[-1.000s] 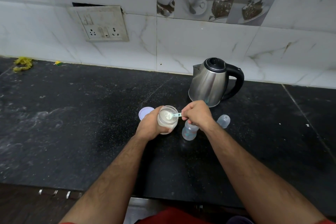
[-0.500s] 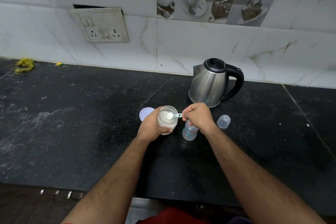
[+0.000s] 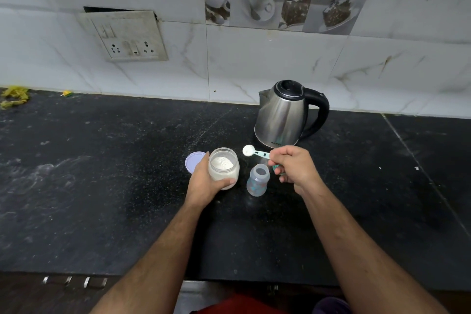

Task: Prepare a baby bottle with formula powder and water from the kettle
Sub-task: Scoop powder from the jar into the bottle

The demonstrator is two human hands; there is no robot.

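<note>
My left hand [image 3: 204,181] grips an open clear jar of white formula powder [image 3: 223,168] standing on the black counter [image 3: 102,186]. My right hand [image 3: 295,168] holds a teal scoop [image 3: 254,152] by its handle; its bowl is heaped with powder and hangs between the jar and the kettle, just above and left of the open baby bottle [image 3: 258,180]. The bottle stands upright, uncapped, right of the jar. The steel kettle [image 3: 285,115] with a black handle and shut lid stands behind them.
The jar's pale purple lid [image 3: 192,160] lies flat on the counter left of the jar. A wall socket plate [image 3: 127,35] sits on the tiled wall. Yellow scraps [image 3: 14,97] lie at the far left. The counter's front edge runs near my body.
My right hand lifted the scoop out of the jar with powder in it and moved it right, toward the bottle. The bottle's mouth is now uncovered by the hand. The left hand kept the jar.
</note>
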